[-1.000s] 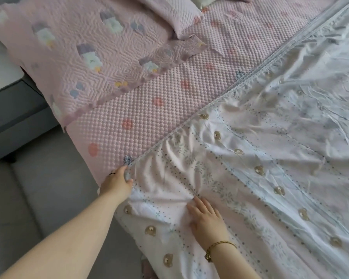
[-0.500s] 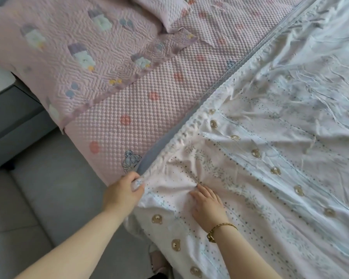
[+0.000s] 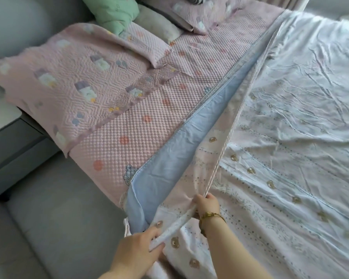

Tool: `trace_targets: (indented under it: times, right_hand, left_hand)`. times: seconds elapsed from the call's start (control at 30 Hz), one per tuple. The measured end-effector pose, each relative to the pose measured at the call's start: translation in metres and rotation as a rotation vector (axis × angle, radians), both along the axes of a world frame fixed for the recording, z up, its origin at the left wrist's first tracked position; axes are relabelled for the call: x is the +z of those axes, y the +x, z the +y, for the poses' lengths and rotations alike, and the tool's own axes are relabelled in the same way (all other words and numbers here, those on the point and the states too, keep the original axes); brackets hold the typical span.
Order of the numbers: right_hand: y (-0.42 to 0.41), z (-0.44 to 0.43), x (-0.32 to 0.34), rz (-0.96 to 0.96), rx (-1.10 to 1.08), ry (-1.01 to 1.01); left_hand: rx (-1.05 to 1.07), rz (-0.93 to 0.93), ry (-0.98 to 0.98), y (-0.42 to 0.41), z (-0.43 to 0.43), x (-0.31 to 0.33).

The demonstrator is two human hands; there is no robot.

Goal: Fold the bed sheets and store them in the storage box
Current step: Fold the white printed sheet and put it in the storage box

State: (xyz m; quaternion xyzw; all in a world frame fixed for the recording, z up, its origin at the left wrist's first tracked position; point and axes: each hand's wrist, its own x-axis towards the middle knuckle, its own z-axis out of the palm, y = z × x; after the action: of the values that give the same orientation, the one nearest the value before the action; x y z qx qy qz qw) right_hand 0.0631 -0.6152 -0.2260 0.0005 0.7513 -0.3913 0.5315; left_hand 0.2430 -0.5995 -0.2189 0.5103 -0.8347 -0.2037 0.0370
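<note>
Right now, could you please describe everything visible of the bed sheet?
The bed sheet is thin, creased cloth, pale pink-white, printed with dots, sprigs and small bear faces, with a plain light blue underside and a stitched hem. It lies spread over the right of the pink quilted cover. Its near edge is lifted and turned back; the left hand and right hand grip that hem.

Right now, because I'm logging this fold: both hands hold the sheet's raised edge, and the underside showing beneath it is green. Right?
Not quite. In the head view the left-hand grip and right-hand grip both hold the raised edge of the sheet, but the underside showing beneath it is light blue, not green.
</note>
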Motion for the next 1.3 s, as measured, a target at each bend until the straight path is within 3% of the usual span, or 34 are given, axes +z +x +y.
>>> trace_targets:
  times: [0.03, 0.13, 0.2, 0.23, 0.4, 0.5, 0.77, 1.3]
  right_hand:
    - [-0.006, 0.005, 0.007, -0.039, -0.017, -0.031]
    - [-0.017, 0.017, 0.031, -0.056, 0.03, -0.16]
    - [-0.023, 0.024, 0.047, -0.035, 0.093, -0.241]
    - [-0.027, 0.029, 0.053, -0.018, 0.125, -0.274]
    - [-0.069, 0.093, 0.075, 0.016, 0.181, -0.328]
    - [-0.109, 0.153, 0.083, 0.007, 0.22, -0.324]
    - [-0.174, 0.272, 0.105, 0.006, 0.266, -0.339]
    - [-0.244, 0.47, 0.098, 0.047, 0.257, -0.303]
  left_hand:
    - [-0.031, 0.021, -0.04, 0.002, -0.001, 0.004]
    - [0.054, -0.014, 0.206, -0.001, 0.015, 0.011]
    - [0.079, -0.021, 0.092, -0.003, 0.026, 0.014]
    - [0.047, -0.053, -0.099, -0.006, 0.028, 0.015]
    - [-0.053, -0.206, -0.247, -0.043, 0.078, 0.056]
    - [-0.126, -0.152, -0.37, -0.073, 0.131, 0.062]
    - [-0.124, -0.089, -0.393, -0.138, 0.245, 0.075]
    - [-0.099, -0.081, -0.375, -0.163, 0.446, 0.045]
